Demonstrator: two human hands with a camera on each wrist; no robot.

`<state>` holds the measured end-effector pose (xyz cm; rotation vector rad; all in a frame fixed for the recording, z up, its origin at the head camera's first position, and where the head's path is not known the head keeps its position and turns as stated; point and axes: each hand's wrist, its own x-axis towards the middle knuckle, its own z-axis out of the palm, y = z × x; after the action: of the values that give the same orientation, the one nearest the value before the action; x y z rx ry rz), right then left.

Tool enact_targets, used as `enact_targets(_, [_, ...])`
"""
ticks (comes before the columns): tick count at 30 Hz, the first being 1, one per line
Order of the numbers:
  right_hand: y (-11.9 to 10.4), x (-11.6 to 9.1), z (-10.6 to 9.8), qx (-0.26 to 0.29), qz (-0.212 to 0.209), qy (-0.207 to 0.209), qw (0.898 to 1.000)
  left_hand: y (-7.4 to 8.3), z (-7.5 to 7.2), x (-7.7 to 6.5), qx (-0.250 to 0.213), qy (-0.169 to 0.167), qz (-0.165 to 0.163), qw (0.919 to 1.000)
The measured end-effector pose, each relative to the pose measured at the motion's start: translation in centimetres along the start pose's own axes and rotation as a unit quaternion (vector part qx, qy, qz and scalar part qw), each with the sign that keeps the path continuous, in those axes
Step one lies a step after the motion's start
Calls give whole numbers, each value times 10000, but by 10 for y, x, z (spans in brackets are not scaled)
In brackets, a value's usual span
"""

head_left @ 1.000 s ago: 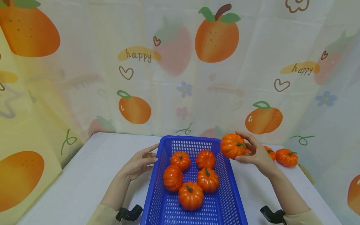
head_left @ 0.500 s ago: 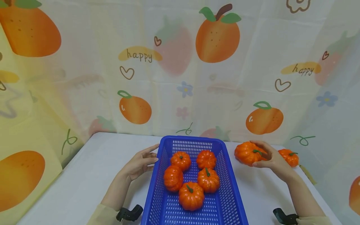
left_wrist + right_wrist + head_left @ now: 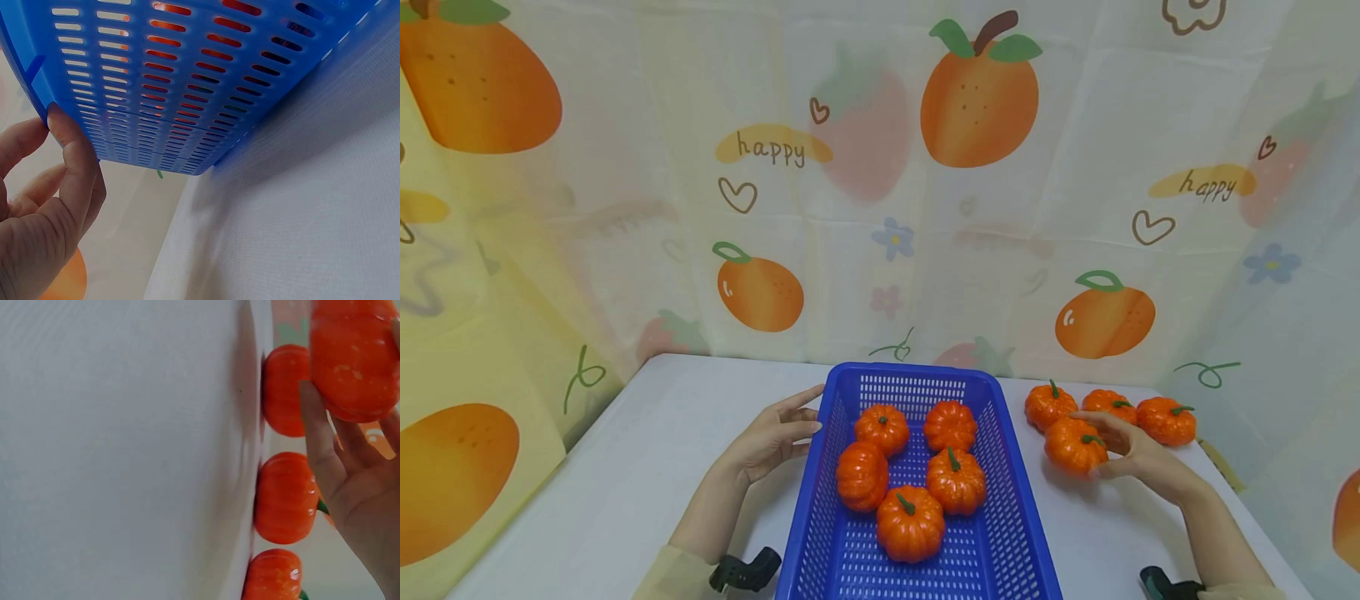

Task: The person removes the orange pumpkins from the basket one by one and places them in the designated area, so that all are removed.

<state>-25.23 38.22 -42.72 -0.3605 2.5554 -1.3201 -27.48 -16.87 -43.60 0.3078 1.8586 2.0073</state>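
My right hand point(image 3: 1123, 450) holds an orange toy pumpkin point(image 3: 1075, 447) between thumb and fingers, right of the basket. In the right wrist view, that pumpkin point(image 3: 353, 362) appears a little above the white table. Behind it stand three more pumpkins in a row: a left one point(image 3: 1049, 406), a middle one point(image 3: 1105, 402) and a right one point(image 3: 1167, 422). My left hand point(image 3: 775, 433) touches the left rim of a blue plastic basket point(image 3: 1026, 500) with its fingertips; the left wrist view shows the thumb at the rim. Several pumpkins, one in front point(image 3: 910, 525), lie inside.
A white table point(image 3: 647, 467) carries everything; its back edge meets a fruit-printed curtain point(image 3: 880, 208). The basket's near end runs out of the head view. A dark wrist camera point(image 3: 745, 571) sits on the left wrist.
My right hand has carried its pumpkin from over the basket's right rim rightward and down, to in front of the table row. The left hand and basket stay put.
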Motion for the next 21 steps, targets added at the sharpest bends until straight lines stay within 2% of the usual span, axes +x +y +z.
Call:
enact_targets(6, [8,0,3,-122,315,-386,9987,-1,0,1,20,-35,14,10000])
enact_targets(10, [10,2,6,-133,573,-468,9972,-1,0,0,22,15,-7,10000])
enact_targets(21, [16,4,7,63,751,-658,9950,-2,-1,1,41,-18,7,10000])
